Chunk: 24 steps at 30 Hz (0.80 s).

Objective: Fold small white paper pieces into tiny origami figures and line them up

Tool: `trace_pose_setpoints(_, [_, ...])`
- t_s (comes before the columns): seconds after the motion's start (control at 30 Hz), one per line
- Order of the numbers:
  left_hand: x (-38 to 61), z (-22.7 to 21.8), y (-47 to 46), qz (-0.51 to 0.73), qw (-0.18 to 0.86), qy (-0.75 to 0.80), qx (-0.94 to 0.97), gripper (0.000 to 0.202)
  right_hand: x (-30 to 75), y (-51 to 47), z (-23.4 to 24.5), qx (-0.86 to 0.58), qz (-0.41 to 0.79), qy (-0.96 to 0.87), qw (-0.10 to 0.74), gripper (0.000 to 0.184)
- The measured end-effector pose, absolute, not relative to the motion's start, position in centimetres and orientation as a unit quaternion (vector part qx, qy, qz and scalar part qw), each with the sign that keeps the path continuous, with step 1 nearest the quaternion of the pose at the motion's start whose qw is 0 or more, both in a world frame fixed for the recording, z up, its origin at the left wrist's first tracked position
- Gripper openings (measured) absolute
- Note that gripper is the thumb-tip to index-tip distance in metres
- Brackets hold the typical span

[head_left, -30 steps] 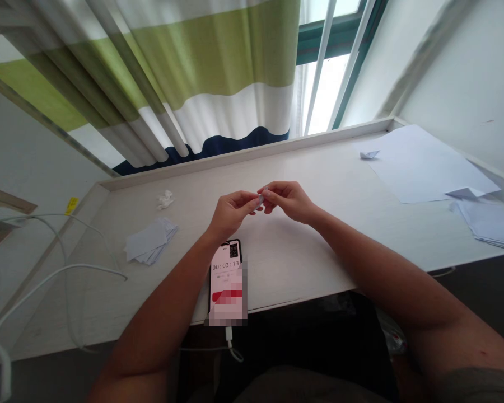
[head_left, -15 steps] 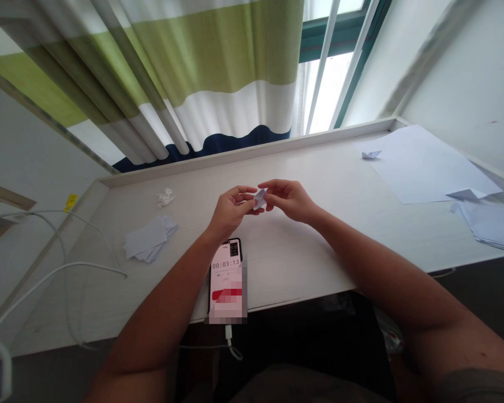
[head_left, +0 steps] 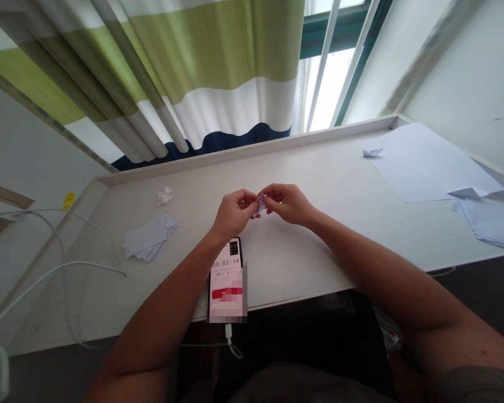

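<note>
A small folded piece of white paper [head_left: 260, 206] is pinched between my two hands over the middle of the white desk [head_left: 285, 263]. My left hand [head_left: 235, 212] grips its left side, thumb in front and fingers behind. On the other side, my right hand [head_left: 289, 202] holds it near the upper edge with thumb and fingertips. Fingers cover much of the paper, so its full shape is hidden. A small folded paper boat [head_left: 372, 152] rests at the back right, by the edge of a large white sheet [head_left: 432, 165].
Left of my hands lie a crumpled paper bit [head_left: 164, 196] and a fanned stack of paper pieces [head_left: 149, 239]. A phone [head_left: 225, 274] showing a timer sits below my left wrist, plugged into a cable. More paper [head_left: 493, 221] is piled at the right. White cables [head_left: 59, 268] cross the left side.
Both hands have drawn closer together on the folded paper, and the paper has turned more upright. My left thumb has shifted onto its front. The other papers stay put.
</note>
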<state>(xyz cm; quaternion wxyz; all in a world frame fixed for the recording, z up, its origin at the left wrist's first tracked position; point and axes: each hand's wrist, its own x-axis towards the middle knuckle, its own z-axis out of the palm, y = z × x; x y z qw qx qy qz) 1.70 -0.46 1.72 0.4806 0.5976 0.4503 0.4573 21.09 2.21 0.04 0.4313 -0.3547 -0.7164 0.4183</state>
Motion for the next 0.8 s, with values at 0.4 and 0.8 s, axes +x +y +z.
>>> trace_pose_setpoints(0.4, [1.55, 1.13, -0.12, 0.415, 0.501, 0.445, 0.615, 0.020, 20.71, 1.86, 0.28, -0.385, 0.431, -0.684, 0.445, 0.012])
trace_pose_setpoints(0.8, [1.71, 1.42, -0.21, 0.437, 0.486, 0.451, 0.608, 0.017, 20.39, 1.79, 0.15, -0.393, 0.455, -0.653, 0.461, 0.021])
